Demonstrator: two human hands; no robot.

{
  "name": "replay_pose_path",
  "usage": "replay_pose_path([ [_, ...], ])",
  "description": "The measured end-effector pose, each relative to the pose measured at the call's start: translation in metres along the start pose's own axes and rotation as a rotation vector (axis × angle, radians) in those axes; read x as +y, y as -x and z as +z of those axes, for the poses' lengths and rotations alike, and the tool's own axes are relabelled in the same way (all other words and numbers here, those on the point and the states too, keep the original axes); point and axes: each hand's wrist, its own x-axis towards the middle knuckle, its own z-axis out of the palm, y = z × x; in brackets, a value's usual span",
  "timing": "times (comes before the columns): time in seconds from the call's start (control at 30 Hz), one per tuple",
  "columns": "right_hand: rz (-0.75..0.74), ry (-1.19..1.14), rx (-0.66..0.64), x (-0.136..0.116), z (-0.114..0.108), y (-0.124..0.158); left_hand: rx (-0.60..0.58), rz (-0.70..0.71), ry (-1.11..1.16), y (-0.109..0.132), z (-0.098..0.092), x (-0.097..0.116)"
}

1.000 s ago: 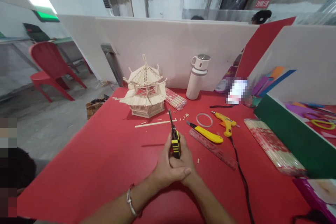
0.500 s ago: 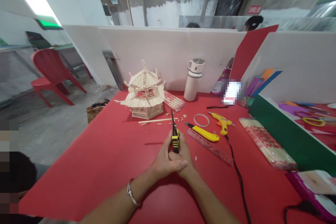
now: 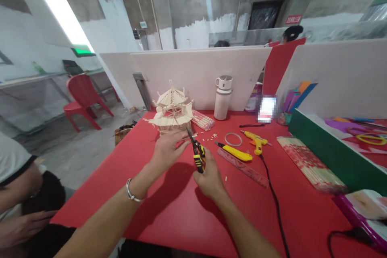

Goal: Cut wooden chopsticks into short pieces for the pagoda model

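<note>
My right hand [image 3: 211, 177] is wrapped round the handles of yellow-and-black pliers [image 3: 198, 159], their dark jaws tilted up and to the left. Just left of them, my left hand [image 3: 167, 151] reaches forward low over the table, fingers stretched out and thumb apart. Its fingertips are close to the jaws and to the front of a pagoda model [image 3: 172, 119] built from thin wooden sticks. The hand covers part of the model's base and the spot where a loose stick lay. Short cut stick pieces [image 3: 214, 135] are scattered right of the jaws.
Right of the pliers lie a yellow utility knife [image 3: 237, 153], a clear ruler [image 3: 244, 169], a ring [image 3: 233, 139] and a corded yellow glue gun [image 3: 256, 141]. A white flask [image 3: 223, 102] stands behind. Packed sticks [image 3: 311, 163] lie by a green divider [image 3: 332, 153]. Another person [image 3: 21, 185] sits at left.
My left hand has come off the pliers and moved forward and left toward the model's base. The pliers, in my right hand, now tilt left. The view has shifted, showing the person at left.
</note>
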Motion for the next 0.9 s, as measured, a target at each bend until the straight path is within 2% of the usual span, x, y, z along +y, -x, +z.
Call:
replay_pose_path([
  [0.1, -0.018, 0.029, 0.008, 0.0008, 0.0024, 0.0006, -0.04, -0.011, 0.08, -0.0032, 0.0027, -0.0016],
  [0.4, -0.075, 0.038, 0.003, 0.0028, 0.0025, -0.0021, -0.012, -0.007, 0.22, -0.004, 0.006, -0.0025],
  [0.9, -0.121, 0.079, -0.037, 0.0085, 0.0064, -0.0001, -0.047, -0.043, 0.191, 0.0033, 0.0017, -0.0032],
])
